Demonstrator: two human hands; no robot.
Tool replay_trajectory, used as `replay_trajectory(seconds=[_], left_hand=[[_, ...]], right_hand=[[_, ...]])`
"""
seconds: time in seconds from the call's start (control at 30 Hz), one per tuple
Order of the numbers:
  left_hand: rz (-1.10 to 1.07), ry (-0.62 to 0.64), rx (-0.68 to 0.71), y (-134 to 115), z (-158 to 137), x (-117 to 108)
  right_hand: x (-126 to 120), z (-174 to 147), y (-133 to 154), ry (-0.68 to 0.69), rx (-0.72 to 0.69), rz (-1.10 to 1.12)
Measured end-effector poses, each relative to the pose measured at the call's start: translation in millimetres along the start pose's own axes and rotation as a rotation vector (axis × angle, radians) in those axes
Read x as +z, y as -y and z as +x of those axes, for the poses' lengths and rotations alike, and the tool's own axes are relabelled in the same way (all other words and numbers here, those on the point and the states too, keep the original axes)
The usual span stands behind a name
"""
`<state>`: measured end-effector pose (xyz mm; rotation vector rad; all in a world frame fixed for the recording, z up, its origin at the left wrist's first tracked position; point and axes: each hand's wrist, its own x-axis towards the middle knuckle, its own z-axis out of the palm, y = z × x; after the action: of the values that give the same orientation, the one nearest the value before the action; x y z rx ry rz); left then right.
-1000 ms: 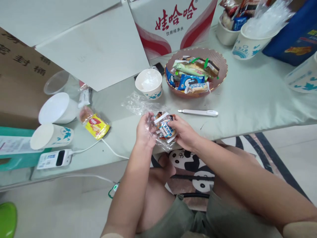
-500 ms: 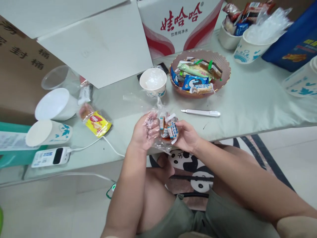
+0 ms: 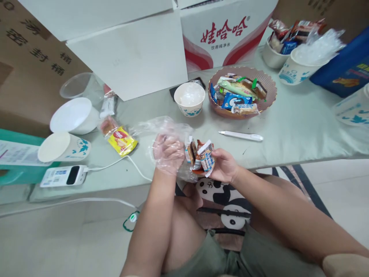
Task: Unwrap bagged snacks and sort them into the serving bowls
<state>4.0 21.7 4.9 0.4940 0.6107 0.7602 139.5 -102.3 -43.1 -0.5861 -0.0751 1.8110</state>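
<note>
A thin clear plastic bag (image 3: pixel 150 125) drapes around my left hand (image 3: pixel 168 152), whose fingers are curled closed on the film. Just to its right, my right hand (image 3: pixel 225 165) grips several small wrapped snacks (image 3: pixel 206 159) between thumb and fingers. One has a white and blue wrapper with printed characters; an orange-brown packet shows behind it. Part of the bag hangs below the snacks, near the table's front edge. Beyond my hands stands a paper bowl (image 3: pixel 188 109) with clear plastic in it. A glass bowl (image 3: pixel 271 90) full of wrapped snacks is to its right.
A white pen-shaped cutter (image 3: pixel 240 135) lies right of my hands. At left are a yellow snack packet (image 3: pixel 122 141), a tipped paper cup (image 3: pixel 69 148), a white bowl (image 3: pixel 73 117) and a white device (image 3: pixel 63 176) with a cable. Cardboard boxes (image 3: pixel 127 54) line the back.
My left hand has moved slightly left of the snacks, and the bag now spreads over it and behind it. My right hand still holds the snacks, now more visible. The camera view has shifted.
</note>
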Motion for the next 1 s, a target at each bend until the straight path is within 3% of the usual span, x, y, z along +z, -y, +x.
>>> replay_trajectory(seconds=[0.13,0.27,0.47,0.53,0.63,0.7,0.73,0.83,0.9,1.0], left_hand=[[-0.251,0.025,0.276,-5.0,2.8,-8.4],[-0.254,0.023,0.406,-11.2,7.7,-15.1],[-0.349,0.031,0.199,-8.2,13.1,-11.0],[-0.356,0.055,0.143,-6.5,12.1,-7.3],[-0.311,0.096,0.087,-5.2,9.3,-2.3],[-0.285,0.101,0.028,-4.9,7.7,0.6],[-0.282,0.098,-0.007,-4.8,7.0,1.9],[-0.292,0.106,-0.068,-4.1,4.7,4.7],[-0.288,0.131,-0.075,-3.5,2.4,5.4],[-0.261,0.154,-0.088,-2.6,-2.6,5.8]], right_hand=[[-2.7,2.3,3.0,0.033,-0.027,0.018],[-2.1,-0.2,9.3,-0.012,-0.125,-0.044],[10.5,-37.1,40.9,-0.208,-0.599,-0.552],[20.5,-51.3,70.0,-0.280,-0.813,-0.800],[37.1,-60.5,129.6,-0.510,-1.211,-1.244],[44.0,-58.8,169.5,-0.656,-1.357,-1.531],[45.2,-57.2,186.3,-0.685,-1.365,-1.662],[39.8,-57.8,213.4,-0.592,-1.189,-1.963],[31.1,-66.0,208.3,-0.572,-1.112,-2.010],[15.7,-81.8,170.0,-0.633,-1.146,-1.839]])
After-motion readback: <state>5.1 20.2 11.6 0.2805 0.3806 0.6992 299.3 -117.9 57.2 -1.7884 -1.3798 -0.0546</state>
